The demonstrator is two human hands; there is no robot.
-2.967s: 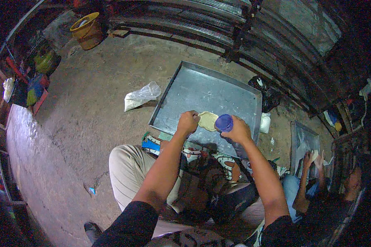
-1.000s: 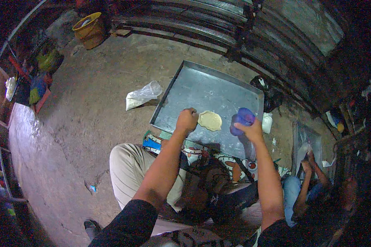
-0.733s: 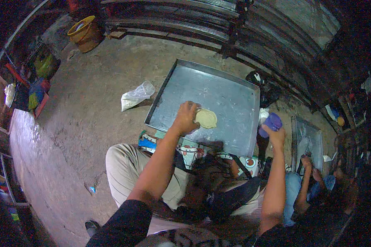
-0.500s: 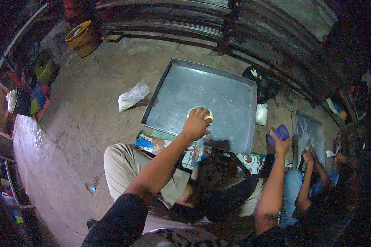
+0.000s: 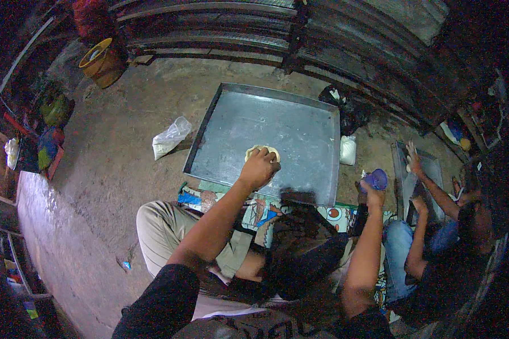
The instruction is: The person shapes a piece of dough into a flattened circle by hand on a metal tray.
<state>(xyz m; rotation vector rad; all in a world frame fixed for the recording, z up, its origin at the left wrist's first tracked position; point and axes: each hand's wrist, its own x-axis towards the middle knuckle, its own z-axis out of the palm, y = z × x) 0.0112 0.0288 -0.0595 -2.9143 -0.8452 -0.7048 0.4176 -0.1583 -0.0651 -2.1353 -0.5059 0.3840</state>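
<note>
A large metal tray (image 5: 266,121) lies on the floor in front of my crossed legs. My left hand (image 5: 260,171) bends its fingers over the near rim of a flat, round, pale piece of dough (image 5: 262,151), which rests on the tray's near half. My palm hides part of the dough. Off the tray's right side, my right hand (image 5: 373,196) is closed around a purple cup (image 5: 378,179). What the cup contains cannot be made out.
A clear bag of white powder (image 5: 172,137) stands left of the tray, and another white bag (image 5: 348,151) at its right. A co-worker's hands (image 5: 415,166) are over a second tray (image 5: 434,168) at the right. A yellow bucket (image 5: 103,63) stands far left.
The fingers of my left hand have curled in more at the dough's near rim. My right hand still holds the cup. The co-worker has lifted one hand, fingers spread. The whole view has shifted slightly.
</note>
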